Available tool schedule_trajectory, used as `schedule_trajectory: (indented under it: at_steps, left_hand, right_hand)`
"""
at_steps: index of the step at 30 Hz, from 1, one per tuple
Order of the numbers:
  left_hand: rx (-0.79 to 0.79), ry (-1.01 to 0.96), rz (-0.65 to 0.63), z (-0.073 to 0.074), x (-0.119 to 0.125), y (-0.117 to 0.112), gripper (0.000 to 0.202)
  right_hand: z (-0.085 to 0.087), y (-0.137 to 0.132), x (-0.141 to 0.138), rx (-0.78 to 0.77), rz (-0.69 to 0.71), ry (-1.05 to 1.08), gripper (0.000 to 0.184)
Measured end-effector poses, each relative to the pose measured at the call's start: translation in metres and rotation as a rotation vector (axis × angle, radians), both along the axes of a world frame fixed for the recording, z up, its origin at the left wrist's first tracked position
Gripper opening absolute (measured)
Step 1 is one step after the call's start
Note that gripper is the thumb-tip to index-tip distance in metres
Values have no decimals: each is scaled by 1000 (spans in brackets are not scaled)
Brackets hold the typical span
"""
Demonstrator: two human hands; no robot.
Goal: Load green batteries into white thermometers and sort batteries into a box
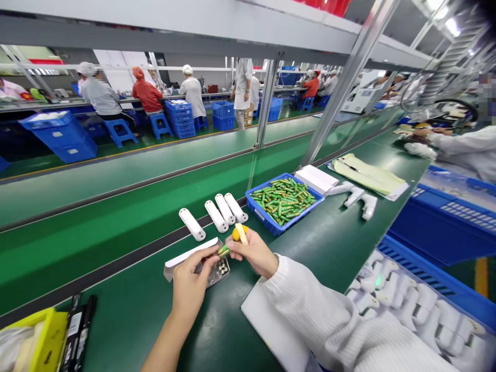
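My left hand [190, 281] pinches a green battery [223, 251] at its fingertips, just above a small clear box of screws [219, 270]. My right hand [253, 251] is closed around a tool with a yellow handle and pale tip [240, 233], meeting the battery. A folded white card [187, 257] lies under the left fingers. Several white plastic handle covers [217, 215] lie in a row just beyond my hands. A blue tray [262, 213] full of green batteries [282, 199] sits to their right.
White gun-shaped housings [361, 199] lie past the tray, more fill a blue bin [403, 297] at right. A green conveyor belt [116, 206] runs along the far side. A yellow box [50, 338] and black items sit at lower left. A co-worker's sleeve [461, 147] reaches in at right.
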State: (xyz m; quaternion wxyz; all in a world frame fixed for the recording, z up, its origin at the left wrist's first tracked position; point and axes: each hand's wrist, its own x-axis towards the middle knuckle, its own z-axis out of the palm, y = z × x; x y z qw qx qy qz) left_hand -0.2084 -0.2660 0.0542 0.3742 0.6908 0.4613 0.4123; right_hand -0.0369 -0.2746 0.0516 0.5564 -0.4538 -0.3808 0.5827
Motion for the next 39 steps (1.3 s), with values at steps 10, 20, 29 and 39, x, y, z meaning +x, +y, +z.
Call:
schedule_trajectory:
  at_steps: [10,20,29,39]
  left_hand:
    - [421,468,-145,0,-7,5,16]
    - [225,732,-280,-15,7,5,29]
    - [-10,418,-237,-12,8,2,16]
    - [-410,-376,9,2,3,8,38]
  right_hand:
    - [3,16,69,283,-788,-783,20]
    - [-14,21,98,329,-866,-1164,32]
    - [-2,9,47,604,-636,-1051,23]
    - [-2,-16,5,350,28,-673,39]
